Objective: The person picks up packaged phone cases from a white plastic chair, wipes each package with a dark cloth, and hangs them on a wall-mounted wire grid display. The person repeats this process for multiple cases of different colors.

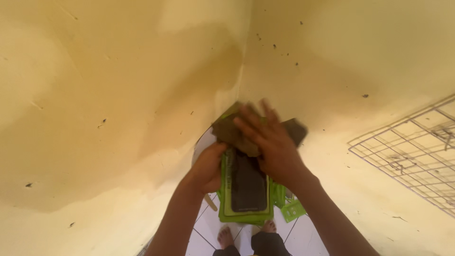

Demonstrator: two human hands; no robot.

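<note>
Two hands work at a stack of green packets (244,189) held upright above the tiled floor (208,227): left hand (208,168) clamps its edge, right hand (272,144) presses a dark brown cloth (232,132) on top. Loose grip could spill packets onto the feet (227,234)

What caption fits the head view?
Left hand holds a green package stack; right hand wipes it with a dark cloth.
</note>
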